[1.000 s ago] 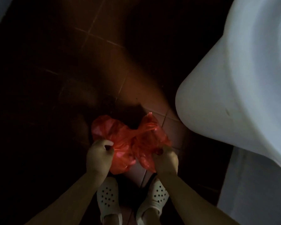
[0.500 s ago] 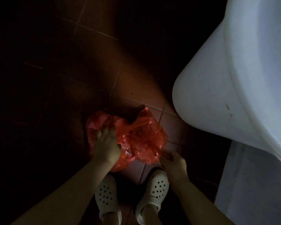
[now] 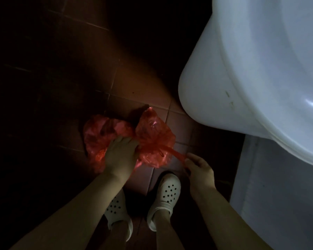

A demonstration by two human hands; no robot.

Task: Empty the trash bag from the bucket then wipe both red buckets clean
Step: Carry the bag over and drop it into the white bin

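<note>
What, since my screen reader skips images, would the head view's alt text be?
A left hand holds a crumpled red trash bag while the right hand pinches its stretched strip, over dark floor tiles beside a white basin.

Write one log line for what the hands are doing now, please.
left hand: holds red bag at its middle | right hand: pinches the bag's stretched handle strip

dim reddish-brown tiled floor, pale grout lines; a pair of white clogs stands on it at six o'clock, a big white tub at two o'clock.
</note>
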